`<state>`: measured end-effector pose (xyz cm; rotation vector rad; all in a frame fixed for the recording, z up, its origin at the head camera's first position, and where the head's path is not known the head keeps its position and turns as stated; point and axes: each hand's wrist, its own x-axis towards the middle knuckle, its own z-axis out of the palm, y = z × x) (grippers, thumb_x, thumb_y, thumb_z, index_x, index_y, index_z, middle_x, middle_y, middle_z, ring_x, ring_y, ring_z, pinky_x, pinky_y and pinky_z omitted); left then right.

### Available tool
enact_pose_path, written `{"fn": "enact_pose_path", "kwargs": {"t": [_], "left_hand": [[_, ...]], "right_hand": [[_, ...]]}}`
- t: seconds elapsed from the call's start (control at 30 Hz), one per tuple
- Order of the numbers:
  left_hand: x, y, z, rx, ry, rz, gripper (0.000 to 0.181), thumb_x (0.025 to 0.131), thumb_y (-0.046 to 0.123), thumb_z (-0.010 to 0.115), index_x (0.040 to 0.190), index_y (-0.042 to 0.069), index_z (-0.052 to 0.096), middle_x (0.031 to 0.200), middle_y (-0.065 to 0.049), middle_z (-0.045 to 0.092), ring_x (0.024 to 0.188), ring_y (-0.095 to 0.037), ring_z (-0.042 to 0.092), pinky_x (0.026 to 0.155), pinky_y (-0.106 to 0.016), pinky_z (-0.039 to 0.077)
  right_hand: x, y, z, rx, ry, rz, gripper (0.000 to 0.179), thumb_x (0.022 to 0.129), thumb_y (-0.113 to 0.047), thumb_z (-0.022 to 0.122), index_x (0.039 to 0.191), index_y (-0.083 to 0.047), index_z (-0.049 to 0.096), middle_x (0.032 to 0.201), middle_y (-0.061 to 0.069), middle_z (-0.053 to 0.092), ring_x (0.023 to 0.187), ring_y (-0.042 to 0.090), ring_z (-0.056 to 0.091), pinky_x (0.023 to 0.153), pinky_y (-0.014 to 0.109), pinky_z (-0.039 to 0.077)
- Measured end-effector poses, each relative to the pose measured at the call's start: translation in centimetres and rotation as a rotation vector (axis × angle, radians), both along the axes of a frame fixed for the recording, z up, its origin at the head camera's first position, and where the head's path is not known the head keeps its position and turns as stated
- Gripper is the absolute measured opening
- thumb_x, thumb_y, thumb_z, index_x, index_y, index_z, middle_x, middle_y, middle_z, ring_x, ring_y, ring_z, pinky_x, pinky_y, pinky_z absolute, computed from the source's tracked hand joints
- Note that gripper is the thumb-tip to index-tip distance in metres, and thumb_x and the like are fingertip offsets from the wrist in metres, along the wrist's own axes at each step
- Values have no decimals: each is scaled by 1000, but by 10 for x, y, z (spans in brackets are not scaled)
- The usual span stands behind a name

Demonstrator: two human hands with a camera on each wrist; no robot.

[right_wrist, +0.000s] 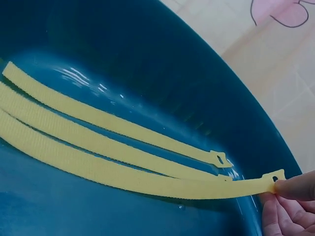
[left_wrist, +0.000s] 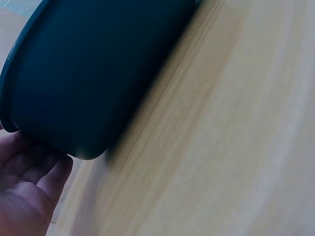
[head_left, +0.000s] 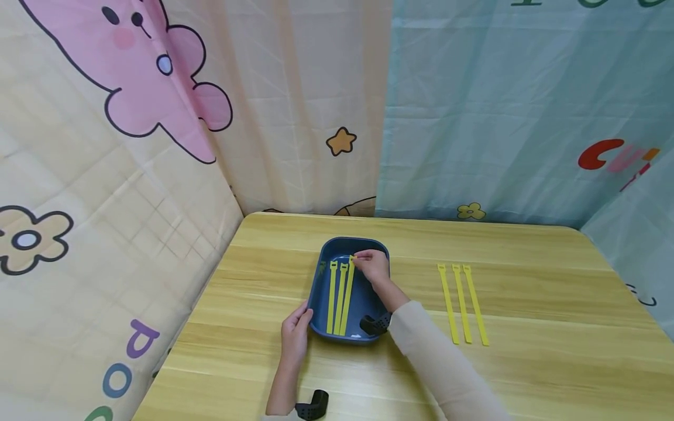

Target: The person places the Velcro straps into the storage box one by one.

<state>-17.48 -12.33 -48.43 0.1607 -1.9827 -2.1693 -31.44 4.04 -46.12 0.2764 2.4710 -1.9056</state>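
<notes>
A deep blue plastic tray point(head_left: 368, 295) stands on the table in the head view, three yellow hook-and-loop cable ties lying lengthwise in it. My left hand point(head_left: 296, 333) grips the tray's near left corner, thumb at the rim; in the left wrist view its fingers are against the tray's outer wall point(left_wrist: 83, 73). Between thumb and fingers, my right hand point(head_left: 372, 266) pinches the slotted head of the rightmost cable tie point(right_wrist: 197, 189). That head is lifted, and its strap bows down to the tray floor. Beside it lie the middle cable tie point(head_left: 340, 298) and the left cable tie point(head_left: 332, 298).
Right of the tray, three more yellow cable ties point(head_left: 463, 304) lie side by side on the wooden table point(head_left: 553, 292). Printed curtains point(head_left: 295, 117) hang behind the table and at its sides. Each wrist wears a black camera mount point(head_left: 313, 404).
</notes>
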Motion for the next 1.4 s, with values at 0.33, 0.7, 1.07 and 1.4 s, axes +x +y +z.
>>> {"fn": "enact_pose_path", "kwargs": {"t": [0.33,0.7,1.07,1.4], "left_hand": [[1,0,0,-8,-19,8,33,86,6,44,115,-9,46,118,-16,46,112,-20,38,89,-25,34],[0,1,-1,-28,-26,14,33,86,8,45,115,-7,46,118,-13,47,112,-18,38,89,-27,33],[-1,0,0,-7,-32,4,33,86,8,44,116,-7,46,118,-14,47,111,-16,39,89,-25,34],[0,1,-1,-28,-27,12,33,86,8,44,115,-7,47,118,-14,47,111,-17,39,89,-26,34]], "right_hand": [[-1,-2,-3,45,2,-2,11,73,-7,63,83,-2,64,73,6,61,62,15,55,56,29,49],[1,-1,-3,80,18,6,12,74,-7,63,84,-2,64,77,7,61,68,16,56,66,28,48],[-1,0,-4,95,18,7,13,75,-7,62,86,-1,64,77,7,61,68,16,55,65,28,48],[0,-1,-4,97,27,5,14,76,-7,61,88,0,64,78,7,61,70,17,56,64,32,49]]}}
